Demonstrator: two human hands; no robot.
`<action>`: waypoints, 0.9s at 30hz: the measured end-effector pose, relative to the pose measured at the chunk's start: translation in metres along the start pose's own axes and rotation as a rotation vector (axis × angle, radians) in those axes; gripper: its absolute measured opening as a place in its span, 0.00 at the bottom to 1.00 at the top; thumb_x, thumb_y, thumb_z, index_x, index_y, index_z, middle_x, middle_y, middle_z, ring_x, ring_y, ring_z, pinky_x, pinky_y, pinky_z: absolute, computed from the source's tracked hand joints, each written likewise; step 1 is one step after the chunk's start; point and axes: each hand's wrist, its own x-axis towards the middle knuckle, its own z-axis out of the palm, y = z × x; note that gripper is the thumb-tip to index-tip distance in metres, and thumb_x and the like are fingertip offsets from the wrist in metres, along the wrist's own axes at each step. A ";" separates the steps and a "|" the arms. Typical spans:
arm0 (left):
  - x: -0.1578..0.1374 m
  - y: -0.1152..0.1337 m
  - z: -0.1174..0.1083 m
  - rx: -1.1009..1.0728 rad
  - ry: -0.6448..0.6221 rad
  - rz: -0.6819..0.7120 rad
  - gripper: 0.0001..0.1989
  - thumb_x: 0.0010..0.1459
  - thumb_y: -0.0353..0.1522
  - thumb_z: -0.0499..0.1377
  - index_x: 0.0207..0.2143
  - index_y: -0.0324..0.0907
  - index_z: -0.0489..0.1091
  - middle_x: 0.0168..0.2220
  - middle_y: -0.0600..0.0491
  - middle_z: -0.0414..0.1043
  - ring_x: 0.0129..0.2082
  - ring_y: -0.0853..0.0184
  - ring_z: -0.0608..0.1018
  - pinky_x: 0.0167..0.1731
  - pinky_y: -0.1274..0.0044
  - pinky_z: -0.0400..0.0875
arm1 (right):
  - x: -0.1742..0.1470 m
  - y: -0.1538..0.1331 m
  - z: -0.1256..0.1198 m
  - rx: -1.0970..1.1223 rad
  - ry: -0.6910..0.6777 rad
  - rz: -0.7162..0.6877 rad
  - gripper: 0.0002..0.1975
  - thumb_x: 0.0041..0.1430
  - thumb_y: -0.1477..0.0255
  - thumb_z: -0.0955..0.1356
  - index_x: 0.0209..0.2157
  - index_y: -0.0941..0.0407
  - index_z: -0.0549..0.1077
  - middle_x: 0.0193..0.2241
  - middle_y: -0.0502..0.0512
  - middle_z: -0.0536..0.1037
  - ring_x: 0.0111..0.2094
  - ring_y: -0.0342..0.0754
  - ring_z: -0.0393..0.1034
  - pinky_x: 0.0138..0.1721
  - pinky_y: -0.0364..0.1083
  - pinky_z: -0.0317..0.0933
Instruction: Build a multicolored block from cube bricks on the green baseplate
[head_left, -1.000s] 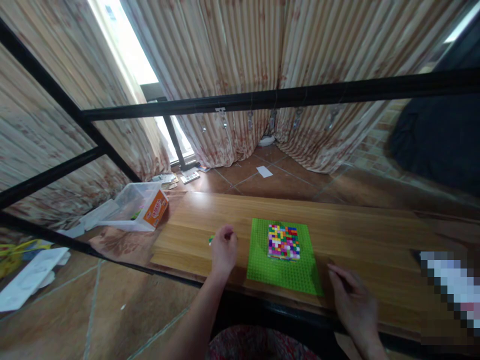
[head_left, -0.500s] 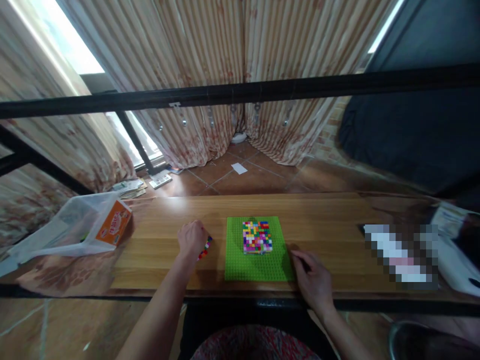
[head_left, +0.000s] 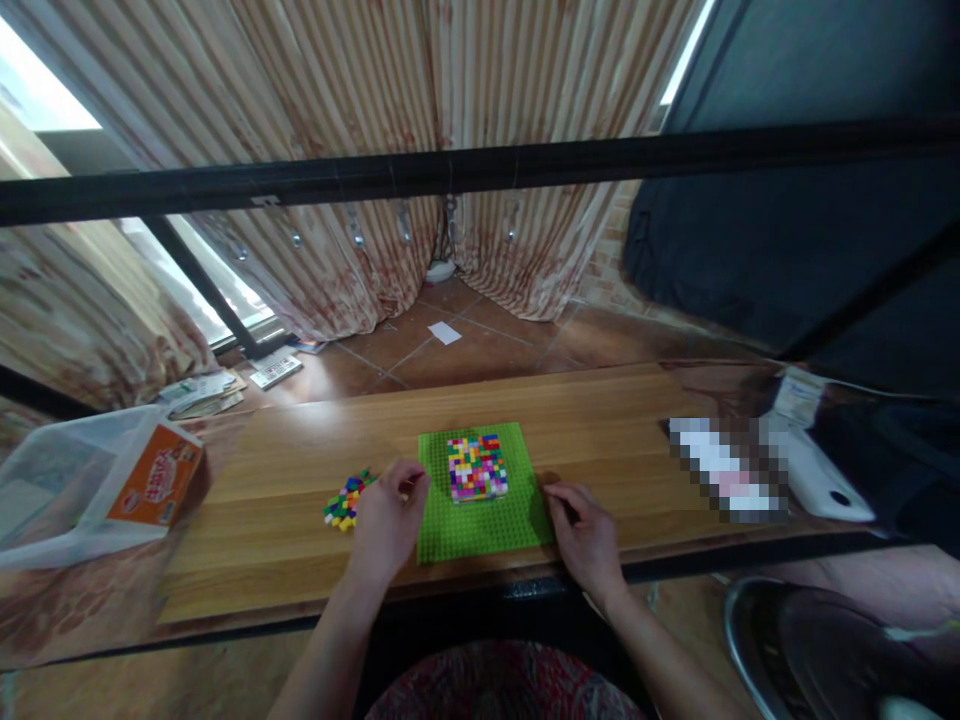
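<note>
A green studded baseplate (head_left: 480,530) lies on the wooden board, with a square block of multicoloured toy bricks (head_left: 478,467) built on its upper middle. My left hand (head_left: 391,510) is over the plate's left edge, thumb and fingertips pinched together; whatever sits between them is too small to make out. Just left of that hand is a loose pile of small coloured bricks (head_left: 343,505), partly hidden behind it. At the plate's right edge rests my right hand (head_left: 586,525), its fingers curled and thumb against the forefinger, with any content hidden.
On the left stands a clear plastic bin (head_left: 90,540) with an orange label. A blurred-out flat item (head_left: 724,470) and a white device (head_left: 817,480) lie at the right. A black rail (head_left: 420,172) crosses beyond the wooden board (head_left: 262,480).
My left hand has moved right, from over the loose bricks to the baseplate's left edge, uncovering more of the pile. My right hand stays by the plate. The whole view has shifted.
</note>
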 end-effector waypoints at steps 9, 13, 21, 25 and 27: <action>-0.022 0.001 0.021 -0.147 0.064 0.062 0.10 0.60 0.33 0.54 0.36 0.44 0.76 0.34 0.52 0.78 0.35 0.66 0.78 0.38 0.75 0.72 | -0.002 0.003 -0.001 -0.027 -0.008 0.007 0.12 0.62 0.65 0.63 0.37 0.54 0.76 0.37 0.57 0.78 0.40 0.50 0.73 0.44 0.50 0.67; -0.022 0.011 0.020 -0.059 0.054 0.065 0.11 0.61 0.31 0.53 0.38 0.44 0.75 0.36 0.51 0.78 0.37 0.66 0.78 0.40 0.75 0.71 | -0.003 0.003 -0.001 -0.036 -0.010 -0.002 0.13 0.63 0.64 0.63 0.37 0.54 0.76 0.38 0.58 0.78 0.41 0.50 0.73 0.45 0.51 0.67; -0.020 0.017 0.026 0.134 0.019 0.123 0.08 0.61 0.29 0.53 0.36 0.43 0.73 0.36 0.50 0.77 0.36 0.65 0.77 0.37 0.75 0.68 | -0.004 0.008 0.000 -0.044 -0.027 -0.004 0.13 0.63 0.64 0.63 0.38 0.55 0.76 0.38 0.58 0.78 0.40 0.50 0.73 0.45 0.51 0.66; -0.016 0.015 0.029 0.242 -0.007 0.144 0.07 0.61 0.28 0.54 0.37 0.43 0.71 0.34 0.51 0.77 0.36 0.64 0.77 0.37 0.74 0.67 | -0.004 0.009 0.000 -0.038 -0.029 -0.011 0.13 0.63 0.63 0.62 0.38 0.54 0.76 0.38 0.57 0.78 0.41 0.50 0.73 0.45 0.51 0.66; -0.014 0.015 0.029 0.275 -0.018 0.147 0.06 0.60 0.28 0.54 0.38 0.43 0.70 0.34 0.51 0.77 0.36 0.63 0.77 0.38 0.73 0.67 | -0.004 0.009 0.000 -0.041 -0.035 -0.011 0.14 0.63 0.63 0.62 0.38 0.55 0.76 0.38 0.57 0.78 0.41 0.50 0.73 0.45 0.51 0.66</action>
